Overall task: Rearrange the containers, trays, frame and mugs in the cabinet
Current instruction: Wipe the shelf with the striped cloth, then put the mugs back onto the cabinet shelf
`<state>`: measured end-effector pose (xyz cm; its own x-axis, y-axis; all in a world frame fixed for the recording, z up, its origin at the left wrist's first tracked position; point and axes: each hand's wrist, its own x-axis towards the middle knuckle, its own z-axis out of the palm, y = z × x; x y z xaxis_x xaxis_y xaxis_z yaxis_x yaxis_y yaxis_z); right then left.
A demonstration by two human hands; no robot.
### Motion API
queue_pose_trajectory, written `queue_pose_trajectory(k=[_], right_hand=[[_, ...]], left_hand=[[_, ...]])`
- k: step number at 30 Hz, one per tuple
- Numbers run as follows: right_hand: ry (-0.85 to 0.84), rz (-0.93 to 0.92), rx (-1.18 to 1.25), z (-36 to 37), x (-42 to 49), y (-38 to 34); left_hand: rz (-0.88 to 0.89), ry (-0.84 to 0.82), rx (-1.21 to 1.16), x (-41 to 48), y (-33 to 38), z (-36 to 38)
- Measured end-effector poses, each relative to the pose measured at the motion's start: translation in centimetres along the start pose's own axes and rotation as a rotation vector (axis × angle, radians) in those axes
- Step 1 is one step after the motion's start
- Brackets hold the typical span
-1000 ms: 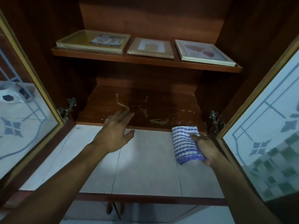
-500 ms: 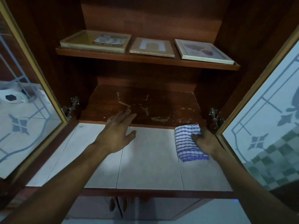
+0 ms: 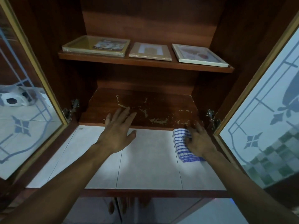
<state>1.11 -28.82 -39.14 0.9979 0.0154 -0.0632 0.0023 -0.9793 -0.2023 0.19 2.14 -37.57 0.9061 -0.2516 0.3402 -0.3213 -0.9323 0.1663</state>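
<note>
My right hand (image 3: 199,139) presses on a blue-and-white striped cloth (image 3: 182,143) lying on the tiled counter at the right front corner of the lower cabinet shelf (image 3: 153,109). My left hand (image 3: 118,131) lies flat with fingers spread, fingertips over the shelf's front edge, holding nothing. On the upper shelf (image 3: 145,63) lie a wrapped yellow tray (image 3: 84,46) on the left, a wrapped brown tray (image 3: 150,51) in the middle and a white picture frame (image 3: 199,54) on the right. No mugs or containers are visible.
Both glass cabinet doors stand open, the left door (image 3: 29,113) and the right door (image 3: 267,120) flanking my arms. Metal hinges (image 3: 71,109) stick out at the lower shelf's corners. The lower shelf's veneer is scratched and peeling. White tiles (image 3: 145,159) cover the counter in front.
My right hand has pushed the striped cloth forward and down onto the counter near the shelf's right corner. My left hand edged slightly forward over the shelf edge.
</note>
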Motion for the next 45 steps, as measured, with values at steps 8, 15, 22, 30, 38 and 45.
queue_pose_trajectory(k=[8, 15, 22, 30, 38, 45], right_hand=[[0.200, -0.201, -0.037, -4.4, -0.1, -6.0], [0.252, -0.311, -0.111, -6.5, -0.3, -7.9], [0.273, -0.342, -0.126, -7.9, -1.7, -9.2], [0.317, -0.289, -0.139, -8.7, -5.1, -12.1], [0.332, -0.251, -0.135, -8.9, -8.9, -14.8], [0.332, -0.278, -0.162, -9.7, -11.9, -15.4]], left_hand=[[0.008, 0.053, 0.101, 2.0, 2.1, -0.8], [0.018, 0.094, 0.137, 2.8, 2.9, -1.8], [0.035, 0.130, 0.151, 3.0, 2.8, -3.9], [0.067, 0.109, 0.162, 0.8, 1.6, -6.9], [0.098, 0.123, 0.161, -2.5, 0.5, -9.7], [0.095, 0.158, 0.165, -5.3, 0.6, -11.5]])
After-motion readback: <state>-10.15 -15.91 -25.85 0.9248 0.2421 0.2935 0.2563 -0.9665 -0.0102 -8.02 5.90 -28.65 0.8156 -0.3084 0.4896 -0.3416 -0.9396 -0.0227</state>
